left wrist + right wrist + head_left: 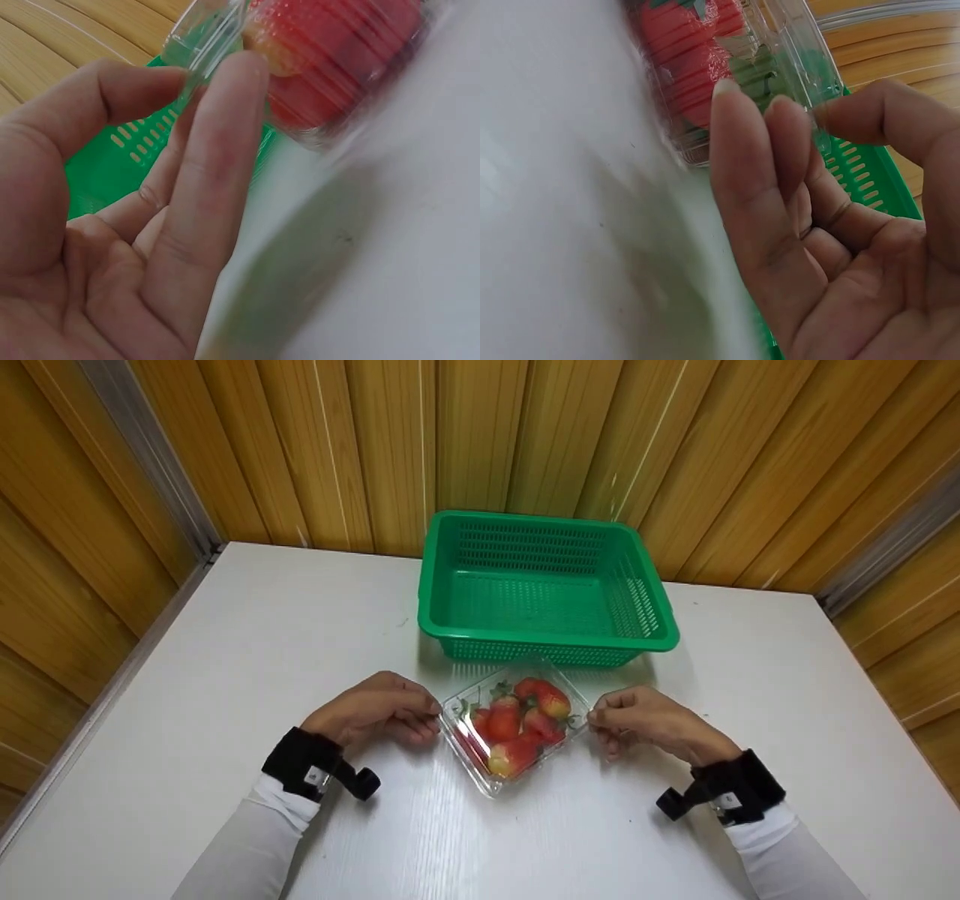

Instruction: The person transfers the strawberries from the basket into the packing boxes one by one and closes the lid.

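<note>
A clear plastic clamshell box (491, 787) with several red strawberries (504, 724) inside is held above the white table, turned cornerwise. My left hand (382, 709) pinches its left edge between thumb and fingertips. On the opposite side, my right hand (645, 720) pinches the right edge the same way. The left wrist view shows the thumb and fingers (217, 165) meeting at the box's rim. In the right wrist view the fingertips (739, 142) lie against the clear rim, with strawberries and green leaves behind the plastic. The lid looks closed over the fruit.
Just beyond the box stands a green plastic basket (555, 643) with slotted walls, nothing inside it. The white table (247, 660) reaches to wood-patterned panels (480, 435) at the back and sides.
</note>
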Demonstrator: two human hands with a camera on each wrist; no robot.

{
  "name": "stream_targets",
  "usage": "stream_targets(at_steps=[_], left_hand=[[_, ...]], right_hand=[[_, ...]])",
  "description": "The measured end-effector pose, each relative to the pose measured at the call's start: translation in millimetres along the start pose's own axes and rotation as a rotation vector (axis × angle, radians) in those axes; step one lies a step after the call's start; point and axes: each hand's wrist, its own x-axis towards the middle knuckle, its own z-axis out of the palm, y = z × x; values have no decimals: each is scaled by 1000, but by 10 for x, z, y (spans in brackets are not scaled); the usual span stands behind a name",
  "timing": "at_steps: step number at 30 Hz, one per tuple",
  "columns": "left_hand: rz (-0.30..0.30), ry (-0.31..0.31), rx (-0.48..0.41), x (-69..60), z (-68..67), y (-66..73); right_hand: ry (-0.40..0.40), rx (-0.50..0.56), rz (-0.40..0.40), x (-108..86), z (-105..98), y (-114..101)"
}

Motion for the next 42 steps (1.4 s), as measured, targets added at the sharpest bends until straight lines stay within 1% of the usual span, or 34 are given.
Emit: stream_targets(at_steps=[5,9,12,18,21,23,27,30,33,36,40,42], left_hand=[[4,16,-6,-8,-37,14],[7,62,-23,-12,-60,20],[28,123,-48,-1,-39,17],[92,273,-169,76,97,2],[107,339,-202,114,161,1],[113,366,-218,123,192,5],[128,367,-201,110,235,22],[124,354,-145,96,251,34],[107,348,-98,75,252,32],[95,339,-117,70,272,28],[53,348,-142,87,339,53],[40,344,-123,82,356,69]], right_hand=[[-40,-2,-11,-14,35,-4],[-82,12,-12,-19,75,-1],[-112,26,-11,-28,108,13],[-178,71,-22,-49,165,45],[-205,96,-31,-54,184,62],[-214,107,-39,-54,193,68],[-222,113,-47,-52,200,66],[-228,117,-55,-51,201,70],[-230,121,-66,-52,196,70],[-222,122,-75,-53,185,72],[-197,112,-78,-50,172,75],[-186,107,-75,-45,168,78]])
